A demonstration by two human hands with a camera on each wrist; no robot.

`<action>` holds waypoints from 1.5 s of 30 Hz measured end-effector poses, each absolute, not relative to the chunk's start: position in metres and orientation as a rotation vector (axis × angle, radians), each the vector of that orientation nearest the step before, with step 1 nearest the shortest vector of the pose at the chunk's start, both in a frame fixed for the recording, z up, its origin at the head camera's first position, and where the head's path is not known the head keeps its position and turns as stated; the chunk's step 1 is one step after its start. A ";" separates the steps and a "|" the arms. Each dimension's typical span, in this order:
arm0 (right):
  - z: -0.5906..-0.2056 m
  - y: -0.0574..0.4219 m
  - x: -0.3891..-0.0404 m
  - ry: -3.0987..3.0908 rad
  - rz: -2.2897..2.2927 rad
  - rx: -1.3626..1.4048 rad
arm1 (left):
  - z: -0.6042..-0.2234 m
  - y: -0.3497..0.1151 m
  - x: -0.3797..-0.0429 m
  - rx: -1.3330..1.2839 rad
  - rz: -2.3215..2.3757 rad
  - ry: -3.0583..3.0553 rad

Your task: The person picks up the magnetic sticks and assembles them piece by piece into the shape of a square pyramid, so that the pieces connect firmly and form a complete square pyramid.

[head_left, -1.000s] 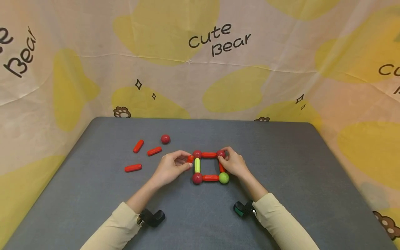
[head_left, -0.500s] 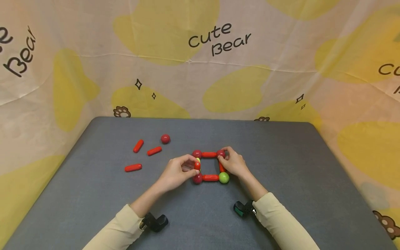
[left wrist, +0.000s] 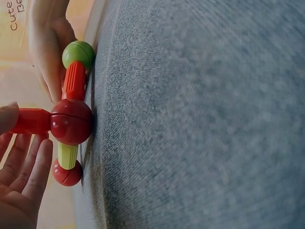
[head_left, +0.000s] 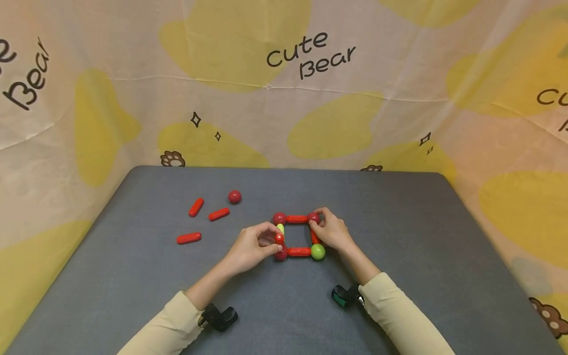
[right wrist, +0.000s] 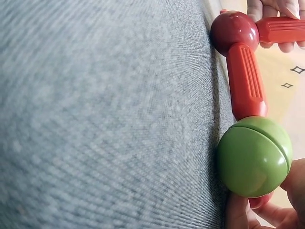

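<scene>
A square frame of rods and balls lies on the table. Its corners are a far-left red ball, a far-right red ball, a near-left red ball and a near-right green ball. Red rods form three sides, such as the near rod; a yellow-green rod makes the left side. My left hand pinches another red rod, upright with its lower end against the near-left ball. My right hand holds the far-right ball between thumb and fingers.
To the left on the grey table lie three loose red rods, one nearest, and a loose red ball. A printed cloth rises behind the table and along its sides.
My left hand has moved right and slightly nearer, bringing its red rod from beside the frame's left side onto the near-left ball. The right hand stays at the far-right ball.
</scene>
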State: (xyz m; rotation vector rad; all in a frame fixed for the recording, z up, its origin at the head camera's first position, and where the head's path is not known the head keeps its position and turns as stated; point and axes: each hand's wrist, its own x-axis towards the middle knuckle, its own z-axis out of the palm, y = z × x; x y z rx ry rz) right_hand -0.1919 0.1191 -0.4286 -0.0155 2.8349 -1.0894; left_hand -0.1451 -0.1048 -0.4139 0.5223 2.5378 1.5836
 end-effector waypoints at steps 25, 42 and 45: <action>-0.418 0.142 -0.144 2.837 -0.978 -0.319 | -0.418 -0.114 -0.191 0.408 1.420 2.698; -0.421 0.137 -0.141 2.870 -0.923 -0.455 | -0.427 -0.102 -0.213 0.423 1.290 2.736; -0.420 0.138 -0.145 2.884 -0.921 -0.482 | -0.426 -0.103 -0.213 0.403 1.273 2.764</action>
